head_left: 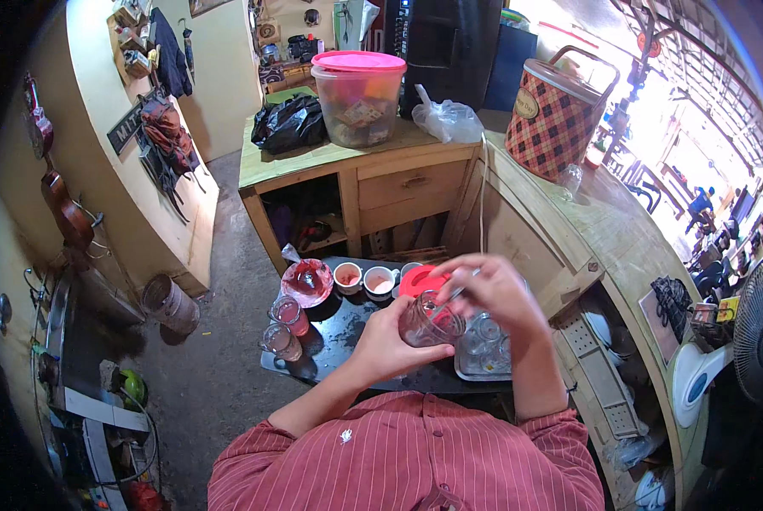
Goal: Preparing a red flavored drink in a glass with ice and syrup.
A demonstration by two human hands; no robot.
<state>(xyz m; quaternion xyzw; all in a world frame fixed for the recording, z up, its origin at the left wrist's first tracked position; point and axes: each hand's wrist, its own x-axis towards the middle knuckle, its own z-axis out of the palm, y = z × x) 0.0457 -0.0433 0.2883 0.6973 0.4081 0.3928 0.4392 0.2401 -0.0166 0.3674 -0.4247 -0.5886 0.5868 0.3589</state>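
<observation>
Big picture first: the wooden counter [428, 157] wraps round the far side and the right, carrying a plaid cooler jug [552, 119], a pink-lidded plastic tub [357, 111], a black plastic bag [287, 123] near its left corner and a white plastic bag [449, 122] right of the tub. Below it sits the low dark table [339, 322], and here's the action! A metal tray [483, 376] of clear glasses [483, 330] takes the right end by the near edge. Over the table, left of that tray, the left hand [390, 341] has its fingers and thumb clamped round a clear glass [424, 324], held tilted off the surface. In comes the right hand [494, 294], fingers bent close together above the glass; whether they grip anything, I can't tell. Behind them, a red plastic lid [420, 279], partly hidden. At the far left corner, a plastic bag with red contents [307, 284]; along the far edge beside it, two white cups [380, 282]; and down the left edge, two glass mugs of pink drink [290, 316], just beside each other.
</observation>
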